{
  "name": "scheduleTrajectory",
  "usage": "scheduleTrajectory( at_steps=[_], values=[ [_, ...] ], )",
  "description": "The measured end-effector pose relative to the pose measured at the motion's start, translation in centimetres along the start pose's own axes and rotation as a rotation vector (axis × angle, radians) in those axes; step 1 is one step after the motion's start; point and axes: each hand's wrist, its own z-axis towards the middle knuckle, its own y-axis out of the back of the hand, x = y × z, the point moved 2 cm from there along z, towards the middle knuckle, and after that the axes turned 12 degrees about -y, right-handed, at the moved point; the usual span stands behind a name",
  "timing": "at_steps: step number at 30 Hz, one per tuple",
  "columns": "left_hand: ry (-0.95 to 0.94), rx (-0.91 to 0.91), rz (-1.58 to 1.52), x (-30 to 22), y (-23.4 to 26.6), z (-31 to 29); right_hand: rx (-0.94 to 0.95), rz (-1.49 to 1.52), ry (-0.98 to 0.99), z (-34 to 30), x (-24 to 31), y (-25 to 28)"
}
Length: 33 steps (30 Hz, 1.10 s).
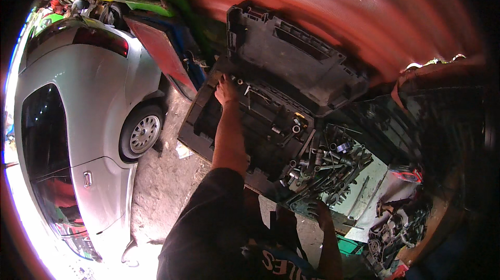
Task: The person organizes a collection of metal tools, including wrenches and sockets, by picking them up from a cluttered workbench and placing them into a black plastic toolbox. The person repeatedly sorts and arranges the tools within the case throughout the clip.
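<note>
My left hand (225,90) reaches into the far left part of a black plastic tool case (204,130). Its fingers are curled downward, and what they hold, if anything, is hidden. Close by that hand lie a small socket (240,80) and a thin metal tool (248,91). The case's lid (299,53) is swung up behind. My right hand (319,212) is at the near bench edge with its fingers apart, beside several wrenches (338,194). A heap of sockets and metal tools (317,163) fills the right end of the case and spills beyond it.
A silver car (99,108) stands to the left, across a strip of dirt floor (166,176). Red corrugated sheeting (375,9) rises behind the case. Dark metal parts (398,233) are piled at the lower right, near a green object (350,245). A red panel (161,53) leans beyond the bench.
</note>
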Motion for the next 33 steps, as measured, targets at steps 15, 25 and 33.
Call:
scheduleTrajectory(
  at_steps=[15, 25, 33],
  values=[
    [-0.108, 0.149, -0.086, -0.1, -1.0, 1.5, -0.049, -0.086, 0.102, 1.2, -2.2, 2.1],
    [-0.115, 0.141, -0.021, -0.1, 0.4, -2.8, 0.070, -0.050, 0.282, 0.2, -1.3, 0.7],
    [-0.655, 0.223, -0.119, -7.7, -0.9, -14.3, -0.218, -0.912, 0.776, 3.6, 0.3, -0.8]
  ],
)
